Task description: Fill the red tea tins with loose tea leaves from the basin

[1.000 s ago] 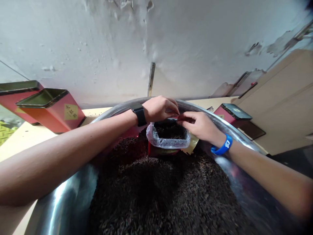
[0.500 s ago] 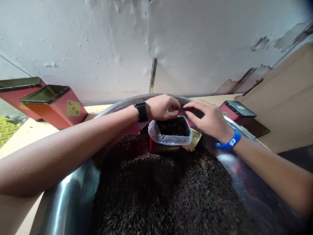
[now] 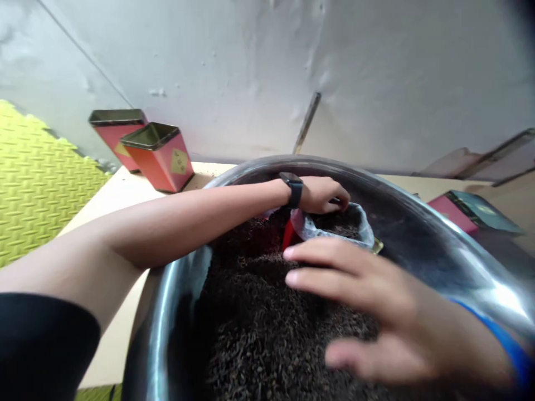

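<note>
A red tin (image 3: 289, 235) lined with a clear plastic bag (image 3: 366, 227) stands in a big metal basin (image 3: 422, 214), partly filled with dark loose leaves. My left hand (image 3: 324, 195), with a black watch at the wrist, is at the tin's far left rim, its fingers curled at the bag's edge; what they hold is too small to make out. My right hand (image 3: 368, 306), with a blue wristband, hangs over the dark leaves (image 3: 267, 328) nearer to me, fingers apart and holding nothing. A golden piece (image 3: 377, 245) shows just right of the tin.
Two open red tins (image 3: 161, 161) (image 3: 119, 136) stand at the left on the pale table (image 3: 213, 168). Another red tin with a dark green top (image 3: 460, 211) is at the right, beyond the basin's rim. A yellow mat (image 3: 37, 178) covers the floor at far left.
My right hand has left the tin's rim and come nearer to me, with its fingers spread. My left hand stays at the tin. The view has shifted left.
</note>
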A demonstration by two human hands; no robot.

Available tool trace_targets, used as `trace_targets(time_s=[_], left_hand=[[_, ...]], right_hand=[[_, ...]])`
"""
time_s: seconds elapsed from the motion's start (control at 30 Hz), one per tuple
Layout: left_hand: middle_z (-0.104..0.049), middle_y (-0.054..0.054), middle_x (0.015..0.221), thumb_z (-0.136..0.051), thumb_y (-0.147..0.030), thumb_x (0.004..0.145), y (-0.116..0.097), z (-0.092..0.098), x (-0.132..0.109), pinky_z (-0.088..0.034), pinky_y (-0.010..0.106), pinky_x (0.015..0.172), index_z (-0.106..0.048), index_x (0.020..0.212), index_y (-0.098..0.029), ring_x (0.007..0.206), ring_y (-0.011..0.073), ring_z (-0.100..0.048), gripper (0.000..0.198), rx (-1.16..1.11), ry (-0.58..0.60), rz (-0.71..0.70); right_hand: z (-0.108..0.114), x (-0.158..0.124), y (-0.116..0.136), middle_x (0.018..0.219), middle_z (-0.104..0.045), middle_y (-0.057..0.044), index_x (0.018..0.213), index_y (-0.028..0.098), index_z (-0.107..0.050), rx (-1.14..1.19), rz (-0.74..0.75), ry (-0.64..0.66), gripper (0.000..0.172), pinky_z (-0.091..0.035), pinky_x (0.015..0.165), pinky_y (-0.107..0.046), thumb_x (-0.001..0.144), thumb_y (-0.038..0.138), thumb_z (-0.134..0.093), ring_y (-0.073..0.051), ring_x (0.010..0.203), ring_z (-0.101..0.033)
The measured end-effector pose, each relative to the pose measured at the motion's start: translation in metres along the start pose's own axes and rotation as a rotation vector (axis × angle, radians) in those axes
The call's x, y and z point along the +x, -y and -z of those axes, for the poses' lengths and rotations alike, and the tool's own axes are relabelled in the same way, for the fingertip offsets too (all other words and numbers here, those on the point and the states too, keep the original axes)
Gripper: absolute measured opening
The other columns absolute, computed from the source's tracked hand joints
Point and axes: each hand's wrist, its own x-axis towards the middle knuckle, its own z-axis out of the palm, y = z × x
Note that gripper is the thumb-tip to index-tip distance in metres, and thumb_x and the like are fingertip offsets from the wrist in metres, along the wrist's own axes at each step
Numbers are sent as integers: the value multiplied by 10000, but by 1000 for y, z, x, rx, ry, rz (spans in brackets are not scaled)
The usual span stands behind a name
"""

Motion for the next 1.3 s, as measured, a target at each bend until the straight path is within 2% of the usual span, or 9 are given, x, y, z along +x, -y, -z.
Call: trace_targets(time_s=[0.1, 0.2, 0.3, 0.4, 0.57, 0.63, 0.73, 1.07, 1.3], left_hand=[[-665, 27, 906, -467, -208, 795, 0, -3, -1, -405, 248, 708, -655, 912, -192, 785, 144, -580, 222, -29, 7, 45], [-663, 32, 904, -473, -228, 785, -1, -4, -1, -400, 261, 695, -654, 895, -197, 774, 155, -577, 214, -37, -7, 39], [-660, 31, 897, -467, -241, 781, 0, -4, -1, -393, 265, 692, -656, 885, -206, 774, 158, -573, 219, -30, -12, 33], [-660, 35, 898, -464, -230, 776, 1, -5, -2, -389, 267, 678, -659, 883, -201, 759, 156, -569, 223, -25, -18, 36], [-662, 48, 882, -463, -212, 766, 2, -6, -3, -382, 274, 643, -665, 884, -189, 736, 160, -573, 235, -14, -20, 28], [-664, 53, 880, -463, -219, 761, 2, -7, -3, -381, 279, 639, -667, 875, -191, 740, 168, -574, 235, -15, -21, 23], [-665, 58, 870, -460, -229, 761, 3, -7, -3, -382, 286, 637, -669, 854, -190, 739, 176, -573, 231, -32, -27, 9], [-660, 34, 865, -477, -203, 762, 6, -5, -3, -378, 278, 672, -676, 843, -196, 755, 158, -563, 214, -55, -7, 7], [-665, 24, 880, -482, -174, 761, 3, -4, -4, -386, 272, 683, -684, 851, -193, 765, 156, -567, 222, -54, -5, 21]], right_hand=[[-17, 14, 27, 1362, -416, -28, 1338, 326, -375, 64, 77, 232, 656, -336, 1010, -409, 739, 495, -582, -263, 1228, -391], [-46, 32, 34, 1391, -372, -70, 1366, 248, -340, 84, 70, 282, 678, -301, 1018, -441, 776, 539, -506, -283, 1256, -338], [-81, 60, 21, 1383, -368, -131, 1337, 155, -378, 98, -14, 230, 649, -300, 1001, -469, 835, 566, -371, -303, 1250, -323], [-119, 92, -4, 1324, -421, -145, 1298, 143, -411, 202, -132, 155, 614, -337, 979, -430, 847, 556, -359, -277, 1203, -377], [-159, 118, -26, 1329, -386, -149, 1290, 142, -378, 223, -279, -111, 615, -312, 986, -432, 812, 521, -458, -267, 1182, -373], [-162, 115, -24, 1274, -450, -130, 1246, 152, -429, 229, -254, -85, 567, -310, 981, -415, 810, 511, -469, -248, 1148, -407], [-159, 105, -16, 1174, -541, -110, 1164, 161, -522, 258, -244, 78, 524, -341, 939, -392, 811, 541, -451, -234, 1094, -459], [-135, 86, -4, 999, -647, -81, 1039, 158, -636, 376, -186, 497, 607, -427, 806, -313, 719, 648, -477, -221, 914, -577], [-122, 55, -2, 1008, -646, -75, 1055, 157, -630, 303, -145, 474, 614, -412, 857, -316, 682, 632, -522, -221, 918, -571]])
